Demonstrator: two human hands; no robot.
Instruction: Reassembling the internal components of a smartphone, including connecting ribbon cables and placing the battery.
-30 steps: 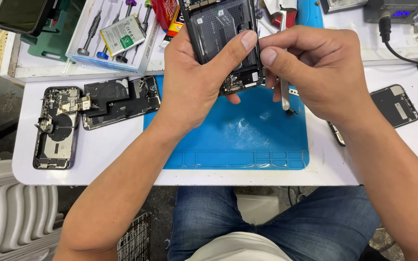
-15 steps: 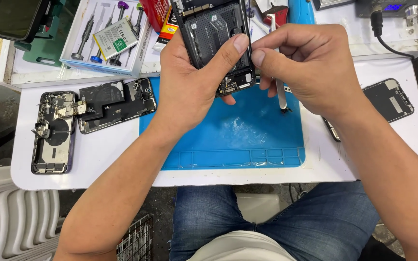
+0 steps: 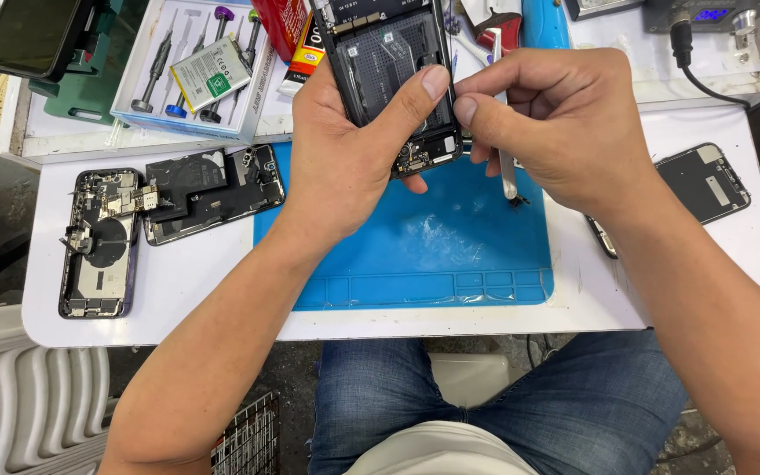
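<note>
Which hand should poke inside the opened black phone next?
Probably the right hand: it already grips slim metal tweezers beside the opened black phone. The left hand is busy gripping that phone.

White-green labelled battery pack [image 3: 211, 79] in tray [image 3: 134, 119]; dark screen [image 3: 707, 183] far right.

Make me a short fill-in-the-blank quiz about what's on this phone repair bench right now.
1. The left hand holds an opened ____ above the bench.
2. The mat under the hands is ____ in colour.
3. The right hand holds metal ____ that point down at the mat.
4. Two opened phones lie to the ____ of the mat.

Missing words: phone; blue; tweezers; left
</note>
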